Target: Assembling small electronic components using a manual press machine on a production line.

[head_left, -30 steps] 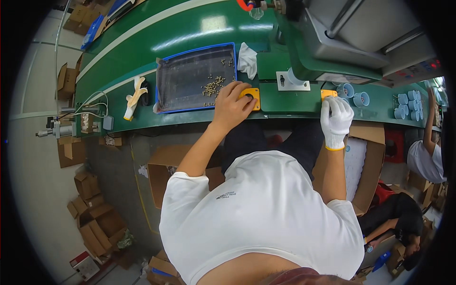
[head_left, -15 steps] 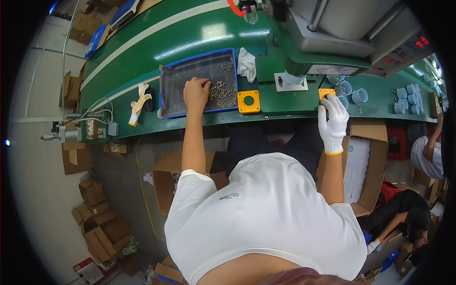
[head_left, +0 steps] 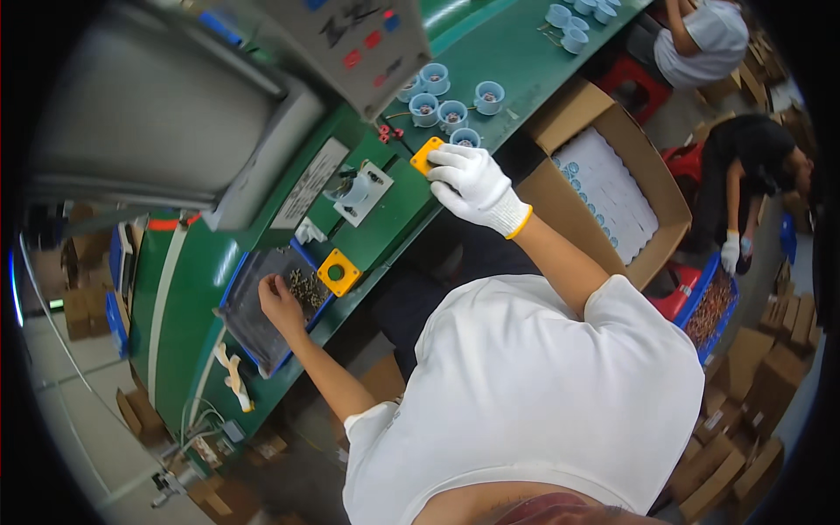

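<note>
Moved: view has swung and tilted since half a second ago; both hands sit where they were.
Left hand (head_left: 282, 302): bare, fingers curled down into small metal parts (head_left: 306, 287) in the blue-rimmed tray (head_left: 249, 328) on the green desk (head_left: 188, 297).
Doing it well: pinch a few pieces, lift clear of the rim.
Right hand (head_left: 472, 182): gloved, loosely closed beside the orange button box (head_left: 426, 154); grip unclear.
Far: blue cups (head_left: 451, 114).

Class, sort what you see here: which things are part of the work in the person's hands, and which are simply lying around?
In use:
- left hand in the blue-rimmed tray of small metal parts
- gloved right hand on an orange block
- blue cups beside it

Lying about:
- yellow button box
- open carton
- cardboard boxes on the floor
- pale tool
</note>
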`<act>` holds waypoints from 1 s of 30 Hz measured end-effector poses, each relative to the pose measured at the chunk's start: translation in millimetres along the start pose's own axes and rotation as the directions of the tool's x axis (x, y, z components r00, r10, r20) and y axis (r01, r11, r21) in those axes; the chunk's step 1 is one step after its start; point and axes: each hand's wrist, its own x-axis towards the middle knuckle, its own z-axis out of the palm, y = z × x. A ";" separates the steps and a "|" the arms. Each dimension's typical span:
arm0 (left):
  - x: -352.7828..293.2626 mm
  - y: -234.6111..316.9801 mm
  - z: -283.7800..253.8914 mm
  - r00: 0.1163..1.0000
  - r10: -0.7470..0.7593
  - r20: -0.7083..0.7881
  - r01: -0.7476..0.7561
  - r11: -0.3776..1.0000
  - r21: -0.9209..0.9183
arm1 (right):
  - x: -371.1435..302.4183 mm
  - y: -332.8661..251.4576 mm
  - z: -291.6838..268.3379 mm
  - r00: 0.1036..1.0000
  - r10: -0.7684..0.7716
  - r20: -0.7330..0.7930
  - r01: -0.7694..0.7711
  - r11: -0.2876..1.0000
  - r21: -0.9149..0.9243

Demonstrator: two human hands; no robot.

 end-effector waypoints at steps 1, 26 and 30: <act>-2.1 20.4 5.1 0.998 -0.063 -0.002 0.061 0.983 -0.176 | -1.9 3.6 -0.6 1.000 0.017 -0.007 -0.017 1.000 -0.017; -15.0 130.8 54.0 0.996 0.072 0.059 -0.044 0.922 -0.385 | 112.8 -37.1 22.2 0.959 0.202 -0.197 -0.049 0.807 0.588; -11.7 137.5 50.9 0.992 0.070 0.101 -0.035 0.949 -0.313 | 150.6 77.0 24.6 0.804 0.498 -0.325 -0.330 0.829 0.452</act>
